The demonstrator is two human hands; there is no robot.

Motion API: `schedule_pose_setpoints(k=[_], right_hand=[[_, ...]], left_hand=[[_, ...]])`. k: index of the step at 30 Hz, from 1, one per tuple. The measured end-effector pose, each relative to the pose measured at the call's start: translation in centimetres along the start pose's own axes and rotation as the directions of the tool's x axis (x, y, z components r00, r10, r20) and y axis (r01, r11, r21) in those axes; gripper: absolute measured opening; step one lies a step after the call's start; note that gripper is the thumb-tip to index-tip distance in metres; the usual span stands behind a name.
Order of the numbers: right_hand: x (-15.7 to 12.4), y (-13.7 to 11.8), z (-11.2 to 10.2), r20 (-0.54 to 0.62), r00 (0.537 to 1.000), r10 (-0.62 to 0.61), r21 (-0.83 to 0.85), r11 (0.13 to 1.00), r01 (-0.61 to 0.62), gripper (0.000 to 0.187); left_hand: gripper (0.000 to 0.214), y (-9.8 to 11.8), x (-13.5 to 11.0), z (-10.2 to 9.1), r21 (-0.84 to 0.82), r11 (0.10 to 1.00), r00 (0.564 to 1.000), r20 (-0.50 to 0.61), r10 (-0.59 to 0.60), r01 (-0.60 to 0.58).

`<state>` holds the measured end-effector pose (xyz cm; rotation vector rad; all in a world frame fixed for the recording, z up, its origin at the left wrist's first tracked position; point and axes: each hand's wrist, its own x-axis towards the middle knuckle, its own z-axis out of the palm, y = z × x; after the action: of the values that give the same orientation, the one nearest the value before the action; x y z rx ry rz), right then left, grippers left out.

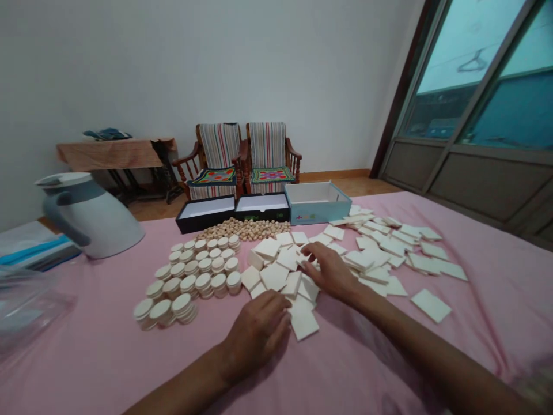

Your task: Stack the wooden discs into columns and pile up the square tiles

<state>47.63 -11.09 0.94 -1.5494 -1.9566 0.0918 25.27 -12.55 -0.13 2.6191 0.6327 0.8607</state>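
A loose heap of pale square wooden tiles (275,276) lies in the middle of the pink cloth. My right hand (330,271) reaches into its right side, with its bent fingers and thumb around the edge of one tile. At the near edge of the heap is my left hand (259,331), its fingers curled together beside a tile (304,324); whatever is inside them is hidden. Round wooden discs (189,283) stand in rows of short stacks to the left. More tiles (384,245) spread out to the right.
Small wooden pieces (246,229) are piled behind the tiles. Beyond them stand two black box trays (206,213) and a light blue box (319,203). A white and grey jug (90,216) and a clear plastic package (28,311) sit at the left. Two armchairs (220,150) are farther back.
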Motion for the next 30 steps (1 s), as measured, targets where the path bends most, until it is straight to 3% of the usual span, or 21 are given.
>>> schedule_pose_setpoints(k=[3,5,9,12,16,25,30], right_hand=[[2.1,6.4,-2.2,-0.027,0.985,0.173,-0.215,0.961,-0.175,0.021],[3.7,10.0,-3.2,0.012,0.928,0.374,-0.359,0.867,-0.345,0.027],[6.5,14.2,-2.9,0.047,0.856,0.515,-0.409,0.792,-0.454,0.032],[7.5,15.1,-1.5,0.061,0.815,0.576,-0.434,0.751,-0.499,0.037],[7.7,15.6,-0.7,0.059,0.784,0.618,-0.448,0.718,-0.532,0.040],[6.3,16.9,-1.8,0.105,0.798,0.593,-0.348,0.774,-0.529,0.028],[6.4,16.6,-1.6,0.115,0.791,0.601,-0.355,0.768,-0.532,0.047]], left_hand=[[0.018,-0.1,0.8,2.1,-0.045,0.998,0.998,0.040,0.044,-0.042],[0.018,-0.5,0.7,2.9,-0.048,0.999,1.000,0.024,0.019,-0.018],[0.026,-1.5,-0.1,2.9,0.001,0.997,0.997,0.020,0.081,-0.081],[0.030,-2.0,-0.5,2.6,0.035,0.986,0.986,-0.006,0.166,-0.166],[0.027,-2.4,-0.6,2.6,0.033,0.985,0.985,-0.024,0.170,-0.169],[0.025,-2.4,-0.7,2.7,0.066,0.986,0.988,-0.028,0.154,-0.152],[0.024,-1.9,-0.7,2.4,0.063,0.990,0.991,-0.037,0.129,-0.126]])
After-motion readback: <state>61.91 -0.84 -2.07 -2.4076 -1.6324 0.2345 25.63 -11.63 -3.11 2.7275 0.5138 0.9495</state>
